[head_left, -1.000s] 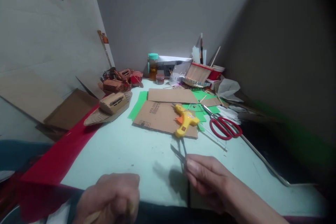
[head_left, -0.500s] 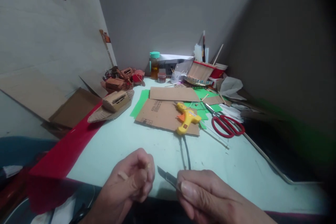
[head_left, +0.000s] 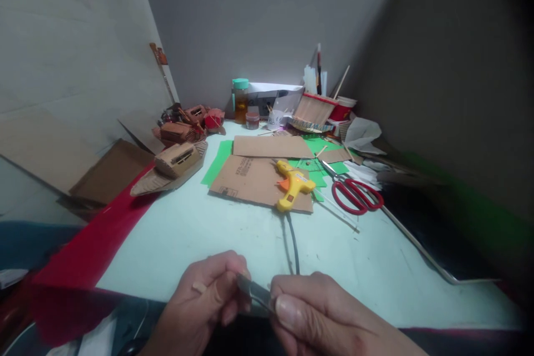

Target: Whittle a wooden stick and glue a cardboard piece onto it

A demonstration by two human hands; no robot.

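Note:
My right hand (head_left: 308,308) grips a utility knife (head_left: 259,293) near the front edge of the table, its blade pointing left. The blade tip meets the fingertips of my left hand (head_left: 212,289), which is closed in a pinch. A small pale wooden stick (head_left: 199,287) pokes out between the left thumb and palm; most of it is hidden by the fingers. Beyond the hands, a yellow glue gun (head_left: 294,184) lies on a printed cardboard sheet (head_left: 246,181), its dark cord running toward me.
Red-handled scissors (head_left: 357,196) lie right of the glue gun, beside a dark flat panel (head_left: 434,233). A cardboard boat model (head_left: 175,164) stands at the left edge. Behind are a lidded bottle (head_left: 241,103), a paint jar (head_left: 252,118) and a reddish model (head_left: 179,130).
The knife blade has come left and down to the left fingertips, closing the gap between the hands. The whole view has shifted slightly.

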